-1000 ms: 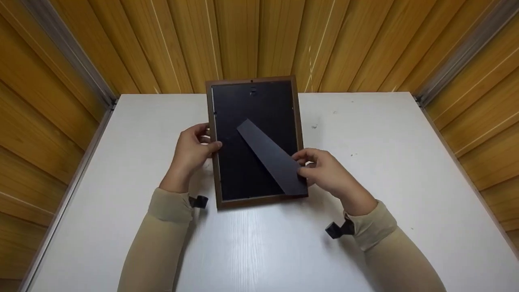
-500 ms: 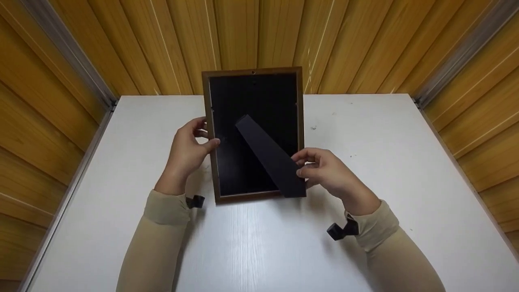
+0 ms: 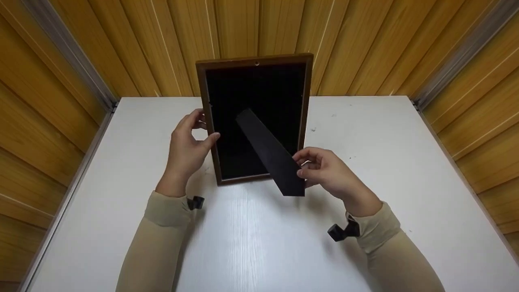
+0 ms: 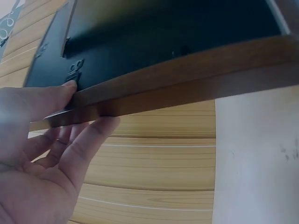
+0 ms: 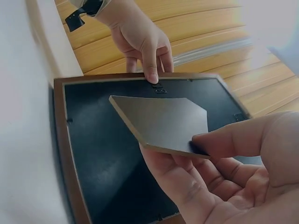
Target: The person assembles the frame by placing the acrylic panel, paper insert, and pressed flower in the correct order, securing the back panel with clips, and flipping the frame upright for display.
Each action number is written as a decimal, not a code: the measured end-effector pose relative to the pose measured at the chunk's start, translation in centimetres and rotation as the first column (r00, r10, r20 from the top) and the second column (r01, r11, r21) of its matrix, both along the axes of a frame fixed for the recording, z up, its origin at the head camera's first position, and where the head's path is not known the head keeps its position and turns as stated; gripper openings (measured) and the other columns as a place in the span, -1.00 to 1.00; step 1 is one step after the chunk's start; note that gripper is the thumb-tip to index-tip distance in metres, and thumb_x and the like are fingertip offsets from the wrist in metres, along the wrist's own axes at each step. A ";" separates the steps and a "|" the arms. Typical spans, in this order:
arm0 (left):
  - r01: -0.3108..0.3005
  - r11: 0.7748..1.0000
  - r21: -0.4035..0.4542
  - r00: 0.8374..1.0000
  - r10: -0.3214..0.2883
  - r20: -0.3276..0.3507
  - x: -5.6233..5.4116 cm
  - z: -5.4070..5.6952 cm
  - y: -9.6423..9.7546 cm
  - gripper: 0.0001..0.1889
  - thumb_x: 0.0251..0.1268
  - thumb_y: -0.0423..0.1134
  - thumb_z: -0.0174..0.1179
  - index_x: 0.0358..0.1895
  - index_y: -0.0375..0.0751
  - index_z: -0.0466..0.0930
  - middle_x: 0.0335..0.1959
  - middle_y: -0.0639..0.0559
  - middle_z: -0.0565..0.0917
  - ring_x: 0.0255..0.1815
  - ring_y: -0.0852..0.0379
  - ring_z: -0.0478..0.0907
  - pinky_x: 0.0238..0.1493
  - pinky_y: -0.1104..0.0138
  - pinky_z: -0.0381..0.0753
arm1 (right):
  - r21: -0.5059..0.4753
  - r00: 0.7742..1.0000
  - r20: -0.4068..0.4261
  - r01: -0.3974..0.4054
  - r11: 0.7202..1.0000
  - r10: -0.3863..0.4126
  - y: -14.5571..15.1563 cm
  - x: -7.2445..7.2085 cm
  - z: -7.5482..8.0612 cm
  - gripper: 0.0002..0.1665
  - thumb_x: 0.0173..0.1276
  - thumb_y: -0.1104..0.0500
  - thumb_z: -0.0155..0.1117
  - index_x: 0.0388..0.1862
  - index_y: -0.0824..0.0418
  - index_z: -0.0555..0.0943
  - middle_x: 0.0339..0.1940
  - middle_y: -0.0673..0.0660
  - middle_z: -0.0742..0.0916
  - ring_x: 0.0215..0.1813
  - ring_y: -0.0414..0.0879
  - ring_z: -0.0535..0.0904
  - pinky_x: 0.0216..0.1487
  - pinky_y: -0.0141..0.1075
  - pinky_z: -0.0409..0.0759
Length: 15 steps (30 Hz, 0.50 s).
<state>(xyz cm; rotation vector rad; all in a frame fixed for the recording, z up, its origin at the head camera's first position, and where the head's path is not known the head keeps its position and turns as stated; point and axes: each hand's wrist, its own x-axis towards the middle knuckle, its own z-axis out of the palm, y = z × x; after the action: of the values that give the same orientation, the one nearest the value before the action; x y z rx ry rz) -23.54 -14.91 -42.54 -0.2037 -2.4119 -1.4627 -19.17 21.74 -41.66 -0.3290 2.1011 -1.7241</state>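
A picture frame [image 3: 279, 91] with a brown wooden border and a black back stands tilted up in the head view, its back facing me. My left hand [image 3: 186, 150] grips its left edge, thumb on the back and fingers behind; the left wrist view shows this hand [image 4: 51, 154] close up. From the back slants a black easel stand [image 3: 269, 152], swung out from the panel. My right hand [image 3: 326, 172] pinches the stand near its wide lower end. In the right wrist view the stand [image 5: 163, 121] lies between thumb and fingers. The frame's front is hidden.
Under the hands is a white table [image 3: 243, 251] with a few small dark marks at the right. Yellow wood-plank walls [image 3: 365, 44] enclose its back and sides. Each cuff carries a small black camera mount [image 3: 342, 232].
The frame has tilted more upright, its top rising and its bottom edge moving away from me. The stand now angles further out from the back. Both hands keep their holds.
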 end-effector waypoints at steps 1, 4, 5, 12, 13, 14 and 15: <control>-0.003 1.000 0.007 1.000 0.003 -0.019 0.0 -0.1 0.1 -0.34 0.45 -0.42 0.54 0.57 -0.15 0.56 0.27 -0.08 0.71 0.31 0.02 0.69 0.23 0.23 0.84 | -0.006 1.000 -0.003 -0.002 1.000 0.002 0.0 0.0 0.0 -0.56 0.49 0.50 0.29 0.32 0.51 0.56 0.07 0.10 0.74 -0.09 -0.14 0.83 -0.13 -0.14 0.93; -0.015 0.999 0.029 0.998 0.017 -0.068 -0.1 -0.3 0.3 -0.35 0.43 -0.45 0.54 0.53 -0.15 0.58 0.24 -0.05 0.71 0.29 0.08 0.69 0.06 0.39 0.87 | -0.020 1.000 -0.015 -0.015 1.000 0.015 0.1 0.0 -0.1 -0.56 0.50 0.49 0.30 0.32 0.52 0.55 0.09 0.08 0.75 -0.10 -0.15 0.83 -0.13 -0.15 0.93; -0.020 0.999 0.035 0.996 0.023 -0.081 -0.1 -0.3 0.3 -0.35 0.42 -0.46 0.55 0.53 -0.15 0.58 0.23 -0.05 0.71 0.28 0.10 0.69 0.05 0.44 0.86 | -0.027 1.000 -0.018 -0.021 0.999 0.021 0.1 0.0 -0.1 -0.55 0.50 0.49 0.30 0.32 0.54 0.55 0.09 0.07 0.75 -0.10 -0.16 0.82 -0.13 -0.15 0.93; -0.026 0.999 0.037 0.985 0.032 -0.168 -0.3 -1.0 0.6 -0.40 0.42 -0.48 0.54 0.47 -0.22 0.59 0.20 -0.07 0.73 0.25 0.12 0.71 0.14 0.37 0.86 | -0.044 0.997 -0.022 -0.075 0.996 0.074 0.2 -0.1 -0.4 -0.55 0.49 0.50 0.32 0.32 0.52 0.54 0.07 0.07 0.75 -0.11 -0.16 0.83 -0.15 -0.17 0.92; -0.026 0.999 0.038 0.983 0.032 -0.180 -0.3 -1.1 0.6 -0.41 0.41 -0.48 0.54 0.46 -0.23 0.60 0.19 -0.08 0.73 0.24 0.12 0.71 0.14 0.35 0.87 | -0.045 0.997 -0.024 -0.080 0.996 0.079 0.2 -0.1 -0.5 -0.55 0.49 0.50 0.32 0.31 0.52 0.54 0.07 0.07 0.75 -0.11 -0.16 0.83 -0.15 -0.17 0.92; -0.027 0.999 0.036 0.981 0.034 -0.192 -0.3 -1.1 0.6 -0.41 0.41 -0.49 0.54 0.45 -0.24 0.60 0.18 -0.09 0.73 0.24 0.11 0.71 0.14 0.33 0.88 | -0.048 0.996 -0.025 -0.084 0.995 0.083 0.2 -0.2 -0.5 -0.56 0.48 0.50 0.32 0.31 0.51 0.54 0.06 0.06 0.75 -0.12 -0.16 0.84 -0.15 -0.18 0.92; -0.030 0.999 0.034 0.979 0.037 -0.201 -0.3 -1.2 0.6 -0.42 0.41 -0.49 0.54 0.44 -0.24 0.60 0.18 -0.09 0.73 0.23 0.11 0.71 0.14 0.32 0.88 | -0.050 0.996 -0.026 -0.087 0.995 0.086 0.2 -0.2 -0.5 -0.57 0.48 0.50 0.32 0.30 0.51 0.54 0.06 0.06 0.76 -0.11 -0.16 0.84 -0.15 -0.18 0.92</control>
<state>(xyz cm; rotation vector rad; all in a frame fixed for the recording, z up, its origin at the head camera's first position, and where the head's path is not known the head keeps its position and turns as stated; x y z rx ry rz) -23.84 -14.30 -43.70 -0.2886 -2.2195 -1.3917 -19.36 21.97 -42.21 -0.4514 2.0307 -1.7340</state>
